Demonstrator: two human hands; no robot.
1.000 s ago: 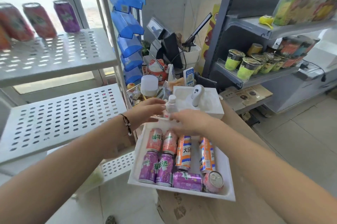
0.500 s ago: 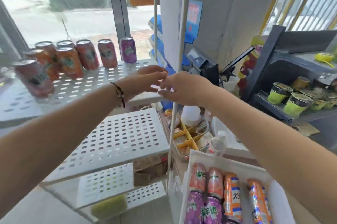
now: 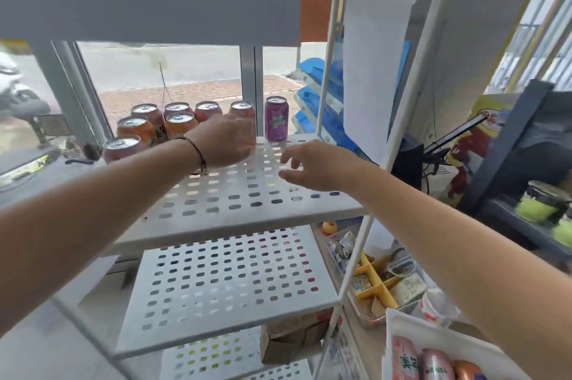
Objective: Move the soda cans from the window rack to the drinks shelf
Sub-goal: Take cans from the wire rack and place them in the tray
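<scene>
Soda cans at the back of the window rack

Soda cans (image 3: pixel 161 126) stand upright at the back of the perforated white window rack (image 3: pixel 247 209), a purple can (image 3: pixel 276 118) at their right end. Left hand (image 3: pixel 227 139) reaches around a pink can (image 3: pixel 244 112); whether it grips cannot be told. Right hand (image 3: pixel 315 166) hovers over the shelf, fingers loosely spread, holding nothing

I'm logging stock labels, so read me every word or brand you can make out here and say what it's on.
"MIRANDA": pink can lying in the white tray.
"美年": chinese characters, partly cut off, on the can beside it.
Purple can on the window rack: green logo, too blurred to read.
Other rack cans and the yellow bag: unreadable.
</scene>
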